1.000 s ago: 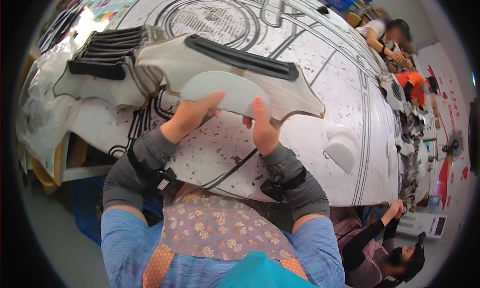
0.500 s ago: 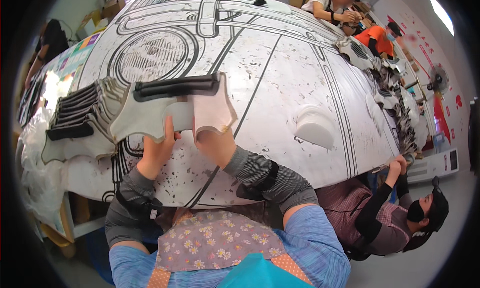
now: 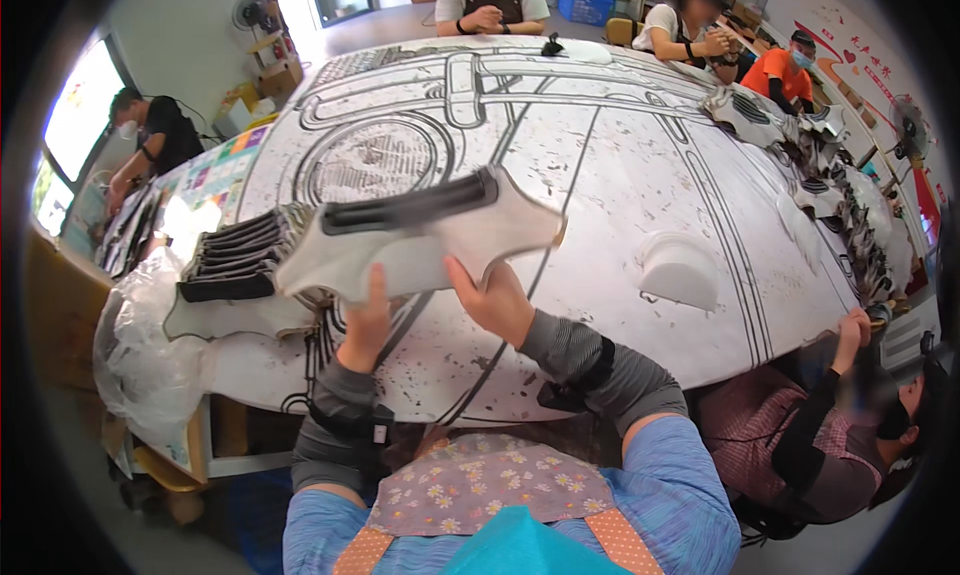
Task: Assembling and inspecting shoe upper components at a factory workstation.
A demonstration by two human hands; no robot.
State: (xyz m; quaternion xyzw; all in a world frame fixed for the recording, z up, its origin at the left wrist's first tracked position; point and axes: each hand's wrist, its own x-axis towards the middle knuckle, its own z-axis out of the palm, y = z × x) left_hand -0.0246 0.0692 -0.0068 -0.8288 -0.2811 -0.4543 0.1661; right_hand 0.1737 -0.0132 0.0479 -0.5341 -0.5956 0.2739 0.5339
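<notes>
Both my hands hold up a wide off-white fabric piece (image 3: 520, 220) with curved sides and a thick black band along its top edge. My left hand (image 3: 368, 325) grips its lower edge left of the middle, thumb in front. My right hand (image 3: 500, 305) grips the lower edge farther right, its thumb also in front. The other fingers are mostly hidden behind the piece. To the left lies an overlapping stack of similar black-banded pieces (image 3: 235, 260). A pile of white half-round sheets (image 3: 680, 270) lies on the table to the right.
The large table has a white cover (image 3: 590, 325) printed with black lines. A clear plastic bag (image 3: 145, 345) hangs at its left edge. Beside me at right sits a co-worker (image 3: 790, 425); others sit around the far side. Heaped pieces (image 3: 870, 225) line the right edge.
The piece in my hands is tilted more, its right end higher. My right hand has shifted so its thumb shows in front. The view has turned left, showing more of the room.
</notes>
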